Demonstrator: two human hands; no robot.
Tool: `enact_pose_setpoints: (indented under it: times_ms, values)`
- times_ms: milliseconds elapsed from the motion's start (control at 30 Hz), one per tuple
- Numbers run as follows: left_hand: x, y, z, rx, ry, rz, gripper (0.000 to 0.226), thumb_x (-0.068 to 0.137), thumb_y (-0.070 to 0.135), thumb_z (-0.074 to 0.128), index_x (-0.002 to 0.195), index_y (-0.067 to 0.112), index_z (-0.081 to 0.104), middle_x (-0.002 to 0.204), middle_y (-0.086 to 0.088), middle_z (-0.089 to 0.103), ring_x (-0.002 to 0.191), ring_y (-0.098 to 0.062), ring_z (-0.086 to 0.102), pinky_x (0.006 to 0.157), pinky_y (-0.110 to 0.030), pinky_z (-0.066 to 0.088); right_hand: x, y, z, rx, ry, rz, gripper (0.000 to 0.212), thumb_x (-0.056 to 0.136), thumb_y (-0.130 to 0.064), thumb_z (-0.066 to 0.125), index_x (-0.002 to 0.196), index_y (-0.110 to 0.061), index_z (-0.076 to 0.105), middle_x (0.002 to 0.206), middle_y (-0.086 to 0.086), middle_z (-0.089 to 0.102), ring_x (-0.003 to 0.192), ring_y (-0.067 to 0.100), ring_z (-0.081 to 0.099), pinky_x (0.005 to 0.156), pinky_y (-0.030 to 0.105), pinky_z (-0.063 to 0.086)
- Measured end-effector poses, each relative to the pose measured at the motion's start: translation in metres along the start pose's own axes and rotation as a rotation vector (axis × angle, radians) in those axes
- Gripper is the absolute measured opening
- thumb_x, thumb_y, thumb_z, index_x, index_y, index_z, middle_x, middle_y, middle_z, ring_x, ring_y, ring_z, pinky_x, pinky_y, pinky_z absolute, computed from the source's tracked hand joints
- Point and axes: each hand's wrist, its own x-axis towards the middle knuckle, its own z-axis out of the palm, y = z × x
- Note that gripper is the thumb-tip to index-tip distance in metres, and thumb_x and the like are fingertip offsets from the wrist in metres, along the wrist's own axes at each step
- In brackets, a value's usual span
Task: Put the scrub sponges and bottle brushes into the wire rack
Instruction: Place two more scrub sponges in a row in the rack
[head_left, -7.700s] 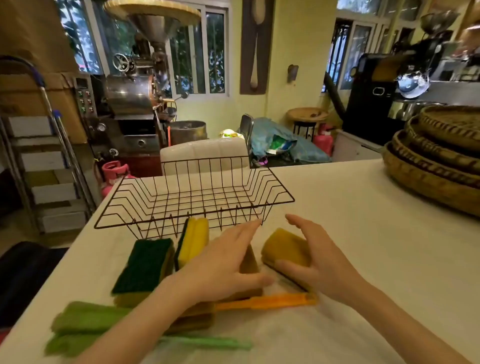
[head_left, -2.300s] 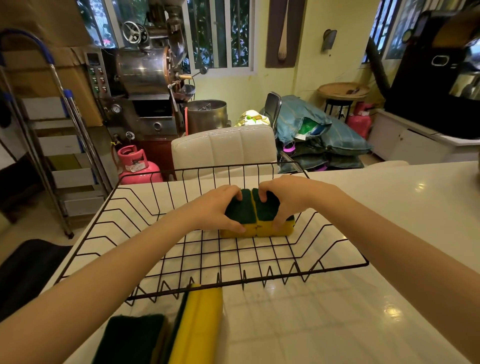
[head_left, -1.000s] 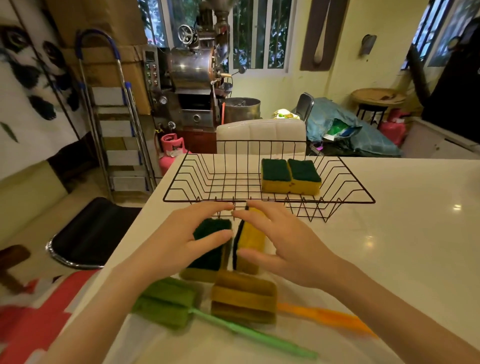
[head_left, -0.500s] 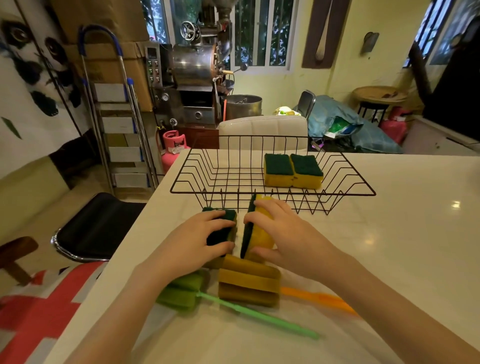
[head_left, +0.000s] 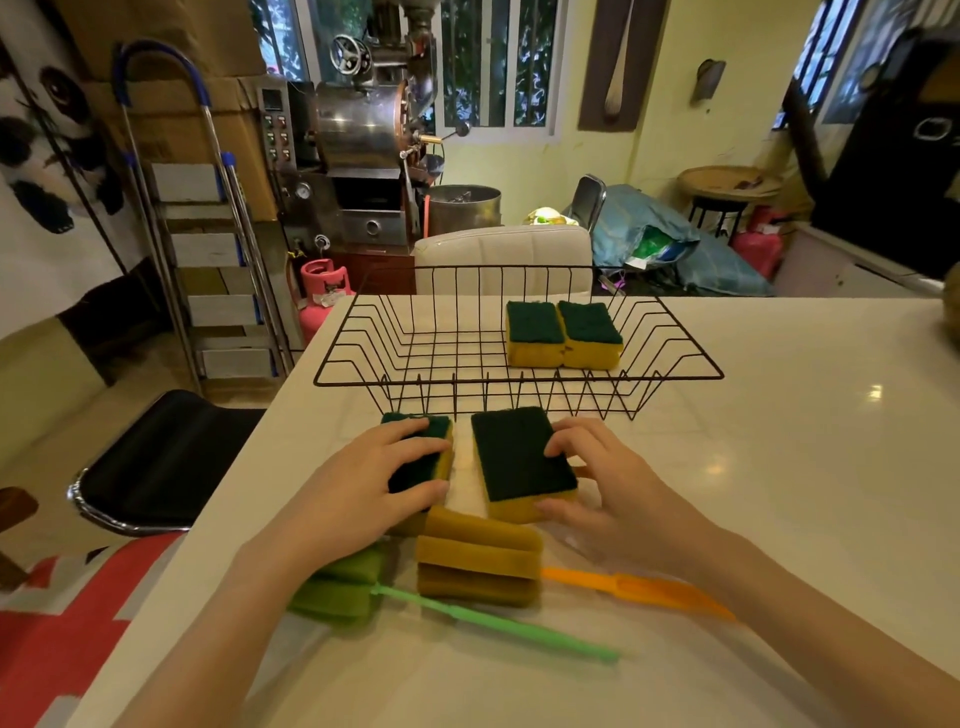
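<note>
I am working at the near left part of a glossy white counter (head_left: 779, 467), whose left edge is running close beside my left forearm, with a black stool seat (head_left: 161, 457) below it. To the right the counter is lying wide and bare.

My left hand (head_left: 374, 488) is gripping one scrub sponge (head_left: 436, 441) from above, fingers curled over its dark green scouring face, thumb at its near end. My right hand (head_left: 608, 483) is grasping a second sponge (head_left: 519, 462) lying flat, fingertips on its right edge and thumb against the yellow foam at the near end. A narrow gap is separating the two sponges.

The wire rack (head_left: 519, 382), thin black rods bent in V-shaped feet, is standing just beyond them. Two more sponges (head_left: 563, 332) are sitting side by side, touching, in its right half; its left half is lying open.

Nearer me, an orange bottle brush (head_left: 639, 587) with a ribbed ochre foam head and a green bottle brush (head_left: 498, 623) with a green foam head are resting on the counter, handles pointing right.

I am finding no legible writing on any of these.
</note>
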Motion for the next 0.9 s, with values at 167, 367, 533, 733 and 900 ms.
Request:
enact_pose_setpoints:
  times_ms: [167,367,533,733,900]
  values:
    - [0.001,-0.002,-0.004,-0.045,-0.049,0.008,0.051,0.084,0.042,0.052,0.132,0.038,0.036,0.148,0.012,0.027,0.135,-0.008,0.024,0.11,-0.03,0.025,0.012,-0.012,-0.018,-0.179,-0.056,-0.046,0.042,0.077,-0.045,0.062,0.113,-0.026,0.049,0.14,-0.007,0.037,0.126,0.007,0.033,0.096,0.02,0.033]
    - [0.012,-0.015,-0.033,-0.216,-0.199,-0.003,0.04,0.066,0.034,0.068,0.1,0.046,0.05,0.132,0.016,0.039,0.127,-0.009,0.035,0.099,-0.019,0.032,0.043,-0.028,-0.036,-0.234,-0.329,-0.112,0.051,0.073,-0.037,0.07,0.118,-0.026,0.048,0.144,-0.003,0.034,0.132,0.014,0.028,0.099,0.023,0.03]
    - [0.024,-0.013,-0.047,-0.027,-0.399,-0.022,0.051,0.063,0.037,0.076,0.108,0.037,0.052,0.148,0.014,0.021,0.137,-0.012,0.017,0.107,-0.028,0.02,0.066,-0.034,-0.037,-0.235,-0.536,-0.012,0.055,0.069,-0.031,0.076,0.113,-0.027,0.045,0.123,-0.001,0.042,0.11,0.018,0.041,0.072,0.018,0.041]
    - [0.032,-0.011,-0.036,0.125,-0.377,0.033,0.051,0.061,0.033,0.079,0.099,0.032,0.045,0.134,0.009,0.033,0.118,-0.012,0.034,0.089,-0.021,0.035,0.071,-0.038,-0.035,-0.261,-0.588,0.038,0.055,0.068,-0.023,0.077,0.111,-0.027,0.042,0.11,-0.005,0.039,0.098,0.015,0.041,0.061,0.018,0.038]
    - [0.031,-0.017,-0.038,0.086,-0.3,0.1,0.046,0.057,0.033,0.079,0.085,0.038,0.043,0.104,0.008,0.046,0.097,-0.013,0.044,0.077,-0.026,0.045,0.066,-0.037,-0.04,-0.244,-0.525,0.034,0.054,0.067,-0.024,0.076,0.112,-0.025,0.046,0.11,-0.004,0.042,0.098,0.015,0.043,0.063,0.018,0.04]
